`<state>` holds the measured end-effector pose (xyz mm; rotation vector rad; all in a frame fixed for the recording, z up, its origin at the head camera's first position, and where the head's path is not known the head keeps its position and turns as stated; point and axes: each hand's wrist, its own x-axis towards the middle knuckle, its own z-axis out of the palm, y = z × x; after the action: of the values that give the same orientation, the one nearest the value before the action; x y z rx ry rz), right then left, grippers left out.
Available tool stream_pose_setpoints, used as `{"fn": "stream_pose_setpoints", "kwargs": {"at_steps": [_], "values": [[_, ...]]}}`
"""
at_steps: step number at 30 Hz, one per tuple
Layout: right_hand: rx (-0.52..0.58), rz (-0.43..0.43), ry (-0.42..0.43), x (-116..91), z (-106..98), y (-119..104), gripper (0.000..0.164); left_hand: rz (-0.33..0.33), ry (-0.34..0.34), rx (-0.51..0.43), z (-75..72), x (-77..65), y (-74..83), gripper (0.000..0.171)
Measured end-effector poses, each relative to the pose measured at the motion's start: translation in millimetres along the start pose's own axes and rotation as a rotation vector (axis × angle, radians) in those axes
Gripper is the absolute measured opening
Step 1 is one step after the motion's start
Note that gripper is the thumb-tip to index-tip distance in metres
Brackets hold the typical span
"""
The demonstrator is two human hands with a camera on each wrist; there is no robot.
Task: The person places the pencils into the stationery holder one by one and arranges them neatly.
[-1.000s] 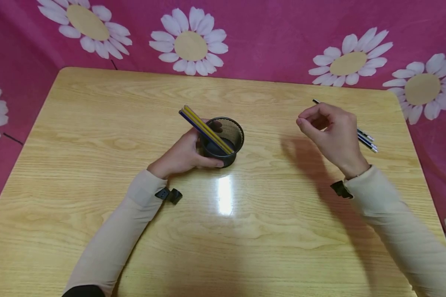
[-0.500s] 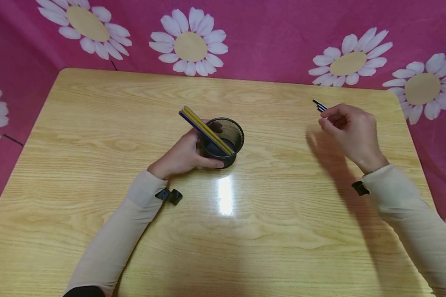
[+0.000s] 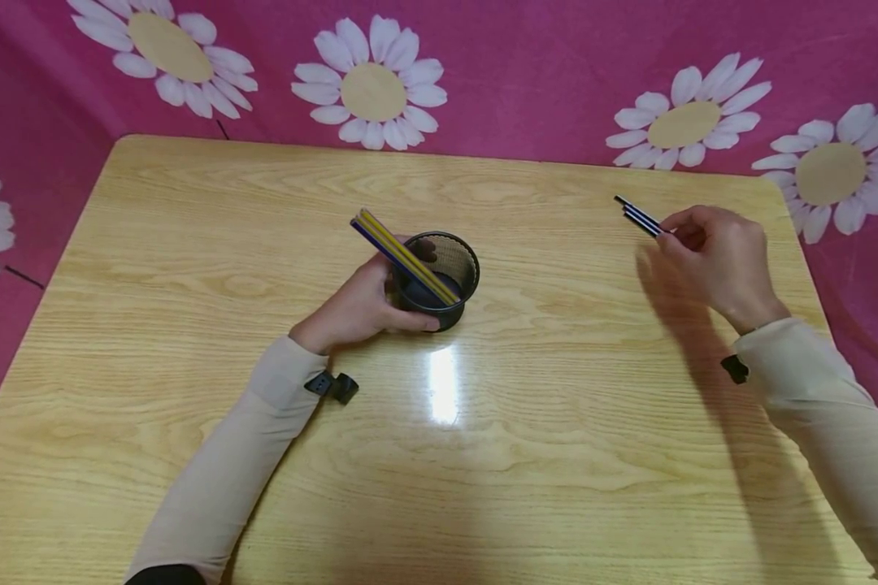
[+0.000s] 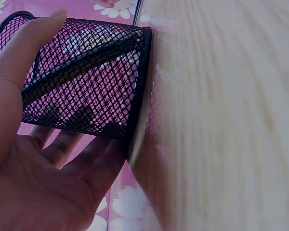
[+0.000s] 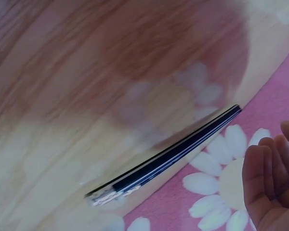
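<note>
My right hand (image 3: 724, 256), loosely bent and empty, now shifts rightward over the dark pencils (image 5: 166, 158) near the table's (image 3: 757, 188) far right corner, seemingly within reach; my left hand (image 3: 358, 305) grips the mesh pencil cup (image 3: 455, 258), well in from the edges

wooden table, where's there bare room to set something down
Bare table: between mesh cup and right hand; between left sleeve and right sleeve; left of the left hand. Crowded: at the cup, which that hand holds, and far right by the dark pencils.

Mesh cup (image 3: 459, 264), glossy wood-grain table (image 3: 541, 406)
</note>
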<state>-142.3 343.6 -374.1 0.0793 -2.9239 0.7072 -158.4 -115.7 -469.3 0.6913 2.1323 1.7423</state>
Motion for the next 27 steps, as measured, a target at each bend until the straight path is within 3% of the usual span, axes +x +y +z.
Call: {"fn": "stream_pose_setpoints", "kwargs": {"at_steps": [7,10,14,21,27], "values": [[-0.043,0.043,-0.081,3,3,10,0.024,-0.012,-0.008,-0.001,1.5,-7.9,34.7,0.097],[-0.073,0.026,-0.102,5,5,14,0.022,-0.013,-0.01,-0.002,1.6,-8.8,38.9,0.097],[-0.129,-0.035,-0.079,6,7,19,0.016,-0.016,-0.01,0.019,1.1,-6.8,32.4,0.099],[-0.203,-0.051,-0.112,10,8,25,0.015,-0.022,-0.012,0.024,3.9,-9.9,52.1,0.094],[-0.223,-0.05,-0.143,13,9,29,0.015,-0.024,-0.018,0.035,0.8,-5.9,30.6,0.098]]}}
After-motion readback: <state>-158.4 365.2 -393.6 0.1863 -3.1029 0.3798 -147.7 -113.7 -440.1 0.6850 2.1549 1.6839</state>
